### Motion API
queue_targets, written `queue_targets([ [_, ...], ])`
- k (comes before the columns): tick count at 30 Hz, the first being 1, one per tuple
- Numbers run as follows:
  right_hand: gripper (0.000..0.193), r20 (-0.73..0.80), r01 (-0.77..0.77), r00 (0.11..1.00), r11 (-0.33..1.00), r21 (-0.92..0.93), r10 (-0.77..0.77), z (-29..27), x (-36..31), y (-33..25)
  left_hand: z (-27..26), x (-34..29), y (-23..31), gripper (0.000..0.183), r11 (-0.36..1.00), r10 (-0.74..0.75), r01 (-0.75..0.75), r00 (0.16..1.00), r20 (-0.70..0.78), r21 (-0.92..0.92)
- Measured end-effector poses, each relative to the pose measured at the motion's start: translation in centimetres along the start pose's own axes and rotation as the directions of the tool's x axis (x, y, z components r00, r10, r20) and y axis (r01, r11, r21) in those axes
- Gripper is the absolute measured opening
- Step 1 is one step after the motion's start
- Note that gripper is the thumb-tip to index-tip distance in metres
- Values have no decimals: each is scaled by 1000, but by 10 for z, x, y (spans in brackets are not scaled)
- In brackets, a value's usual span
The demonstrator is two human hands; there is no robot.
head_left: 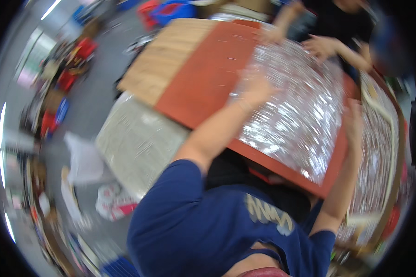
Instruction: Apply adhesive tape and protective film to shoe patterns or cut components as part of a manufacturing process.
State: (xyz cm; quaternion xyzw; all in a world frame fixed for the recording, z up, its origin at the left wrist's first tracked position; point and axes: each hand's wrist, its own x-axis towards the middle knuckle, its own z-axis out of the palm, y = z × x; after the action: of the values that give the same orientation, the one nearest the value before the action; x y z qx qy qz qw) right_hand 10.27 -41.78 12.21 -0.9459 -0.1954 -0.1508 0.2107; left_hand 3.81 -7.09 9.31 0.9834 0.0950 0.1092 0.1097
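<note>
A shiny sheet of clear plastic packaging (286,124) lies spread over a red-brown tabletop (203,78). My left hand (256,90) rests on its left part, with the thumb apart from the blurred fingers. At the sheet's right edge, my right hand (353,120) reaches away from me with its fingers stretched out. Both hands are smeared by motion, and nothing shows gripped in either. Across the table a co-worker in black has one hand (321,47) spread over the sheet's far edge and the other hand (273,36) at its far left corner.
A light wooden board (166,55) adjoins the red-brown top. To the lower left is a grey, plastic-covered surface (141,143). More clear plastic in a pale frame (372,171) stands at the right. A white bag (83,159) and a pink-and-white package (115,201) lie on the floor.
</note>
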Motion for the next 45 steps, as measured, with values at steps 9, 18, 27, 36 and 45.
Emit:
queue_targets([
  [9, 67, 539, -75, 772, 890, -450, 337, 78, 51, -46, 86, -9, -26, 72, 993, 0, -1, 1000, -2, -115],
  [18, 59, 259, 47, 966, 961, -273, 26, 167, 62, -35, 81, 4, -15, 82, 989, -54, 50, 998, -29, -136],
  [27, 57, 458, 193, 883, 970, -149, -105, 159, 47, -121, 39, -34, -81, 50, 861, 264, -185, 959, 105, -474],
  [36, 58, 499, 348, 815, 937, -14, -295, 174, 2, -174, 51, -305, -256, 70, 802, -593, 568, 724, -353, -183],
  [45, 62, 244, 803, 454, 513, 304, -857, 127, -148, -247, 98, -364, -246, 107, 770, -621, 570, 773, 132, 286],
])
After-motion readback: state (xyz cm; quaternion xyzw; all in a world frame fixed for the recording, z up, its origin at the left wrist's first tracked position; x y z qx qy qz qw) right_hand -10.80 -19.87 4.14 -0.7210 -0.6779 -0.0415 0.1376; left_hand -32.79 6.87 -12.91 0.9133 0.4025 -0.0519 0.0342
